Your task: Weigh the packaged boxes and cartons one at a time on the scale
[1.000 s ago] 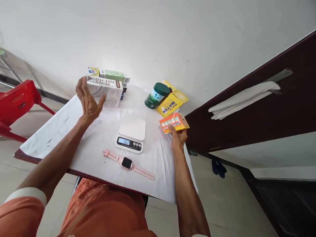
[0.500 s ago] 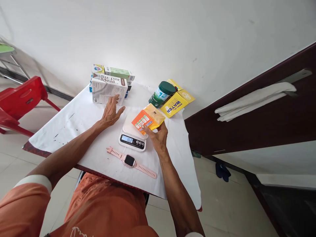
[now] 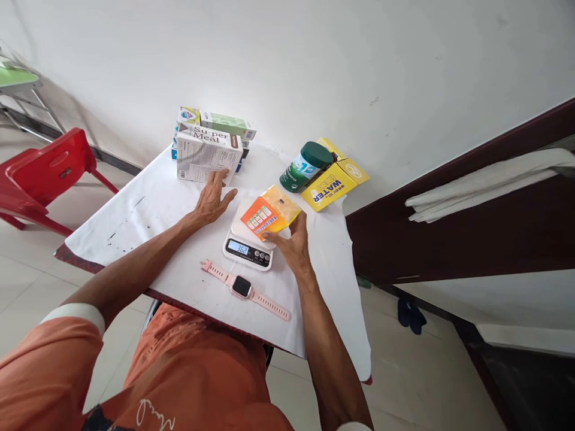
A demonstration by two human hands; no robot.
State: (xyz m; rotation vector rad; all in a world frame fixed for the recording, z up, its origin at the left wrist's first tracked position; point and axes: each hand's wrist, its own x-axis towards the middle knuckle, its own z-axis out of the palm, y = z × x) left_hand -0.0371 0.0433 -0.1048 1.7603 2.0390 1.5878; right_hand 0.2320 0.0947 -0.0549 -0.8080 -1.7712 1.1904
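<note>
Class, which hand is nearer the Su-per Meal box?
Left. The left hand is just in front of the box; the right hand, farther right, holds the orange packet.

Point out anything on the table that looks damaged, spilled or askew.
Dark marks show on the left part of the white cloth, odd against its plain surface; I cannot tell their cause. The cloth also leaves the table's dark red edge bare there. No spill is visible.

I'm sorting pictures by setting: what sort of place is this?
Probably a room in a home, judging by the cloth-covered table, the red chair and the dark slippers on the tiled floor.
</note>
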